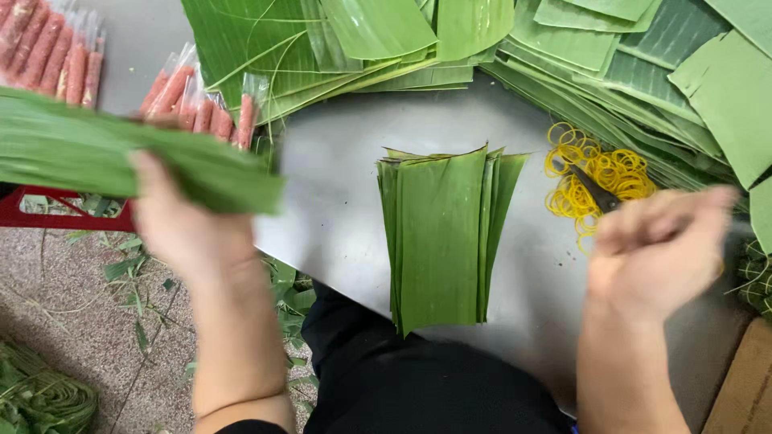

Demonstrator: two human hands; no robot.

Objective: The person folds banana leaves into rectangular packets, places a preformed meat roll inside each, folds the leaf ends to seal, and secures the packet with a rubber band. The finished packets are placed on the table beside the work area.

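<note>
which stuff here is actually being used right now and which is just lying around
In use:
- left hand gripping a leaf bundle
- right hand, blurred, closed near the rubber bands
- stack of cut leaves on the metal table

Lying about:
- wrapped sausages
- big leaf pile
- leaf scraps on the floor
- red crate

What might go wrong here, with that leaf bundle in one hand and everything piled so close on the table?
The neat stack of cut green leaf pieces overhangs the grey metal table's near edge, so a knock might tip it off. The left hand grips a long, blurred bundle of green leaves close to the plastic-wrapped pink sausages, which it may sweep aside. The blurred right hand is beside loose yellow rubber bands and could scatter them.
</note>
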